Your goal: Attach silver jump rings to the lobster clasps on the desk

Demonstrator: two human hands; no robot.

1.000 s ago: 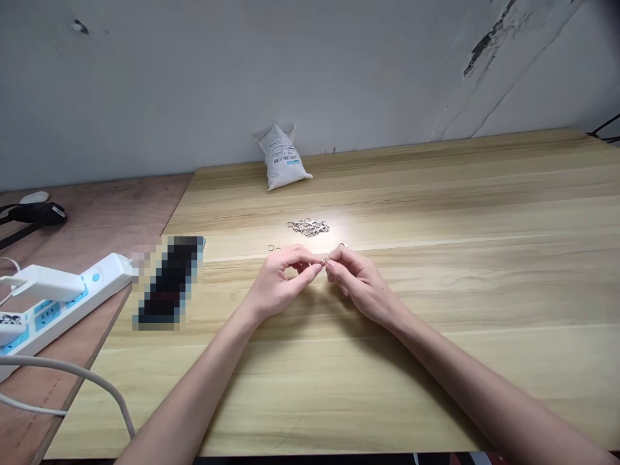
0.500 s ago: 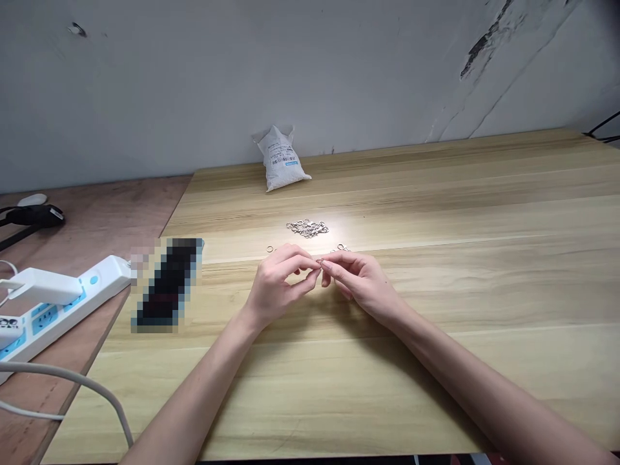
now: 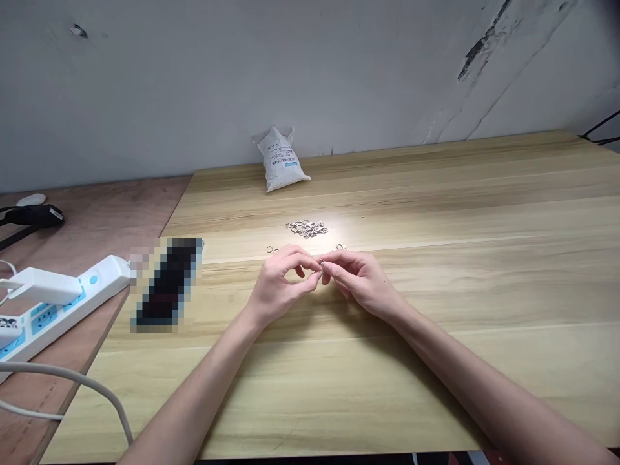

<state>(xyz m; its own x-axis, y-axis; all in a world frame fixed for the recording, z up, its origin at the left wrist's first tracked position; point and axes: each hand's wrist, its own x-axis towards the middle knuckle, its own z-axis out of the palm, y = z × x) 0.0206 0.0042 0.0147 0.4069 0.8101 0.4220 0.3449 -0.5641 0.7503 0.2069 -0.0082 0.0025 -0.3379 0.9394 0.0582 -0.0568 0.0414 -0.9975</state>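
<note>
Left hand (image 3: pixel 279 285) and right hand (image 3: pixel 361 282) meet at centre frame above a pale wood-grain surface (image 3: pixel 436 368), both closed to a fingertip pinch, their other fingers loosely curled, gripping a small metal ring (image 3: pixel 320 262) between them. The ring sits just clear of the surface, held up at the fingertips. It appears to stand on edge, but it is too small to show which way it faces, and a ring offers no clear long axis. Whether a second piece is caught with it cannot be told. A part this tiny appears best handled with the tips alone, the two hands steady and close together, as they are here.

Just beyond the fingers lies a tangled cluster of silver-coloured rings (image 3: pixel 307 228), with a loose ring (image 3: pixel 270 249) ahead of the left hand and another loose ring (image 3: pixel 340 247) ahead of the right. Farther back, a white bag with a barcode label (image 3: pixel 281 161) leans against a cracked grey wall (image 3: pixel 145 97). To the left are a pixelated object (image 3: pixel 167 284) and a white power strip (image 3: pixel 92 284) with a white cable (image 3: pixel 62 378), on a reddish-brown wooden board (image 3: pixel 87 219).
</note>
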